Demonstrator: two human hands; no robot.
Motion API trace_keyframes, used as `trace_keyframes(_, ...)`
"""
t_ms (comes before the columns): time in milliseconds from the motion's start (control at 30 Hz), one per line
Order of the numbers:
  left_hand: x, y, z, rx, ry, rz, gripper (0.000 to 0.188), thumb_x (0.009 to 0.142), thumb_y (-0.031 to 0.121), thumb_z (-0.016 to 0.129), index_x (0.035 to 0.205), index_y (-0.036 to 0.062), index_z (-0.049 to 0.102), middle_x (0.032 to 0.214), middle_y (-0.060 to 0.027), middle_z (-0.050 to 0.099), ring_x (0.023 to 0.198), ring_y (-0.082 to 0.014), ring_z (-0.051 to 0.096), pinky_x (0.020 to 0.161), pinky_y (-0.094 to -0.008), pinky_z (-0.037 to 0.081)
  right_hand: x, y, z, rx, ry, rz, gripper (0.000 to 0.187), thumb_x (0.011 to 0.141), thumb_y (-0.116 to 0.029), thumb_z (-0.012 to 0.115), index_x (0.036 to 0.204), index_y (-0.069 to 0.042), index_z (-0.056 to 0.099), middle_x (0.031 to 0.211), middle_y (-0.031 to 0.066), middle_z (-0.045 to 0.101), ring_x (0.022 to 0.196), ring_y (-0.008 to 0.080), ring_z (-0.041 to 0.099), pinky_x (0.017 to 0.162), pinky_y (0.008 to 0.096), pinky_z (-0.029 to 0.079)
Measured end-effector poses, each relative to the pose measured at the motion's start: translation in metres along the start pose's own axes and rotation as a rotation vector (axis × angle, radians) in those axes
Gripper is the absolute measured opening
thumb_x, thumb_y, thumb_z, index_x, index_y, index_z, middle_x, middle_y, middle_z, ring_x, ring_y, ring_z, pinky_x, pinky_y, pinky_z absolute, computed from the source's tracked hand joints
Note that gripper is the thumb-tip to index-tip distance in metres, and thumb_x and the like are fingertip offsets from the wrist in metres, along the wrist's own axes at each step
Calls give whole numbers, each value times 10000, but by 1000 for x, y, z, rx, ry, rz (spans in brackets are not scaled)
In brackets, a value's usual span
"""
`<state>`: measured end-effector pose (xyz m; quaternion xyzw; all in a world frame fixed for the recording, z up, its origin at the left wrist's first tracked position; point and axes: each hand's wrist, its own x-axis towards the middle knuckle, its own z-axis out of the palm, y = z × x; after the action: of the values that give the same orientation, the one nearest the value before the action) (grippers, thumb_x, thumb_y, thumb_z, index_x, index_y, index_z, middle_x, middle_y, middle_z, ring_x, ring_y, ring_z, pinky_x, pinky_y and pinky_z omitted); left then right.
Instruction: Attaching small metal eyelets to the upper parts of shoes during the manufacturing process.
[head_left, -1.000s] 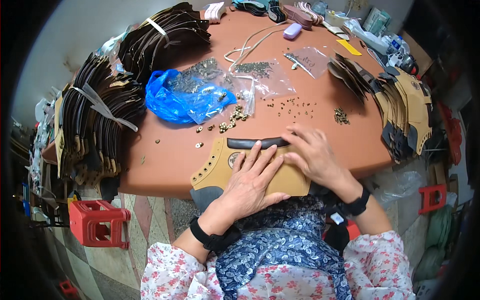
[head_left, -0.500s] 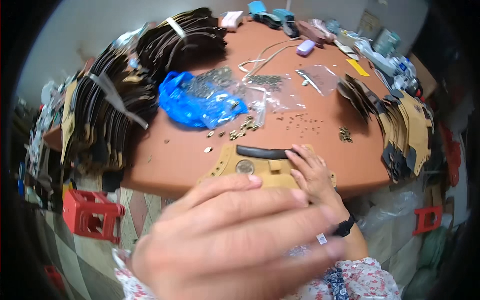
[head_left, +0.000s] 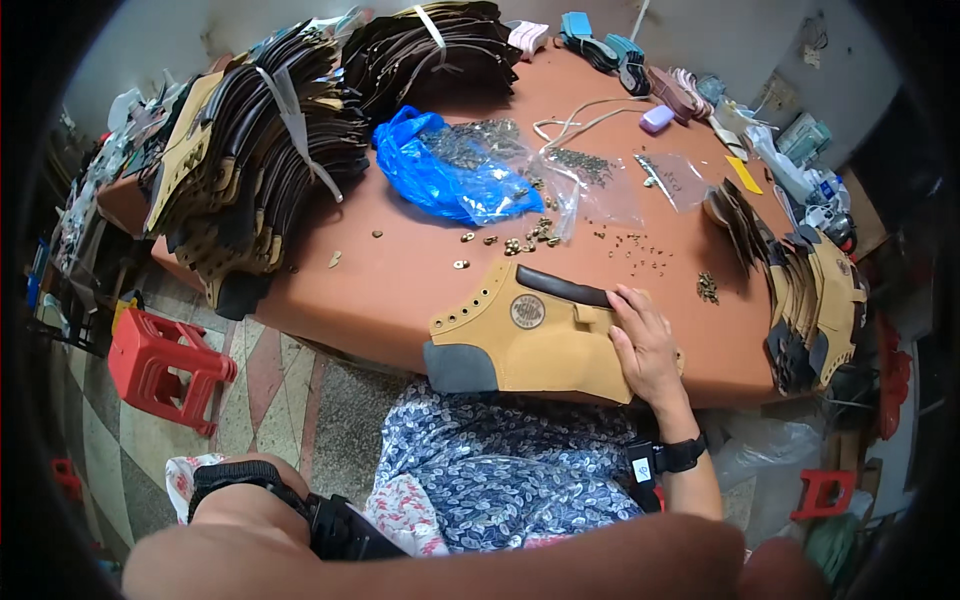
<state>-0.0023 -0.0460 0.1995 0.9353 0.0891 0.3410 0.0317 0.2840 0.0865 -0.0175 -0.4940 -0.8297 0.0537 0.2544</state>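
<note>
A tan shoe upper (head_left: 560, 350) lies at the table's near edge, its lower part hanging over. It has a dark padded collar, a dark grey toe piece, a row of eyelets and a round stamped badge. My right hand (head_left: 648, 345) holds its right end, fingers on the collar and thumb on the tan face. Very close to the camera, my left hand (head_left: 440, 560) stretches across the lower edge of the view, away from the upper. It is blurred; its fingers look straight and hold nothing visible, with the fingertips partly out of view.
Strapped stacks of uppers (head_left: 270, 150) rise at the left and back; more uppers (head_left: 820, 300) stand at the right. Mid-table are a blue plastic bag (head_left: 420, 165), clear bags of small metal parts (head_left: 600, 185), and loose brass-coloured pieces (head_left: 530, 238). A red stool (head_left: 165, 370) stands lower left.
My left hand has dropped from in front of the upper to the lower edge, uncovering the upper and my lap. My right hand stays on the upper. The view has shifted.
</note>
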Motion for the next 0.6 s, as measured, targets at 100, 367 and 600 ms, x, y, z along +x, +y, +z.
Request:
trace_keyframes(100,1,1,-4,0,-14,-3,338,842,59,696,1163,8,603,1168,-172,655,1079,-314,653,804,-386,566,-1,1,2,1,3,-6,442,928,-194,600,1364,-125,578,1413,112,535,1318,311,491,1057,443,386)
trace_keyframes(367,-6,5,-21,18,-44,-86,323,852,15,665,1156,-30,566,1139,-204,647,1041,-323,661,741,-354,589,1,2,6,8,36,1,437,921,-191,607,1351,-118,582,1394,106,548,1300,301,509,1035,443,397)
trace_keyframes(600,-20,5,-22,6,-33,-118,310,860,-24,638,1149,-63,534,1113,-231,640,1007,-331,668,686,-326,610,0,0,4,-10,38,-9,423,925,-210,595,1335,-107,592,1380,111,552,1292,305,510,1032,436,402)
